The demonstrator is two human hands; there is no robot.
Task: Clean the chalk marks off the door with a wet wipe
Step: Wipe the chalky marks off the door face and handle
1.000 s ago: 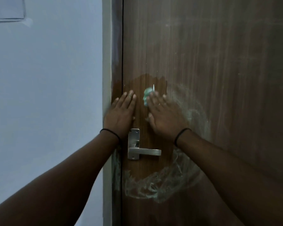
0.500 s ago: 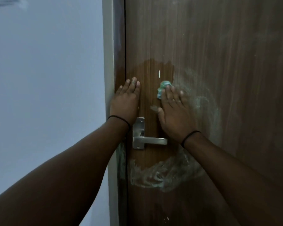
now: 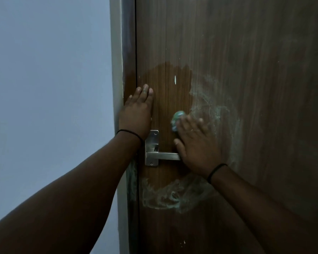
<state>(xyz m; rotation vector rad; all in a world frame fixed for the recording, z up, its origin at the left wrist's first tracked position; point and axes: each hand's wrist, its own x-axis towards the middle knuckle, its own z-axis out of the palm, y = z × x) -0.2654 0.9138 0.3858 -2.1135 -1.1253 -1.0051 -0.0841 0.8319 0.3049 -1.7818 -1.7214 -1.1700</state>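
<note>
A brown wooden door [image 3: 246,52] fills the right of the view. Smeared whitish-green chalk marks [image 3: 173,197] curve below the handle and up the right side [image 3: 213,107] around a darker wet patch [image 3: 171,92]. My right hand [image 3: 196,145] presses a crumpled greenish wet wipe [image 3: 176,119] flat against the door just above the handle; the wipe shows only at my fingertips. My left hand [image 3: 136,114] lies flat on the door's left edge, fingers together, holding nothing.
A metal lever handle [image 3: 160,155] on its plate sits between my wrists, its tip hidden by my right hand. The door frame [image 3: 128,52] and a pale wall [image 3: 44,88] lie to the left. A small white fleck [image 3: 175,79] marks the wet patch.
My right hand with the wipe has slid down the door toward the handle. My left hand stays braced on the door's edge.
</note>
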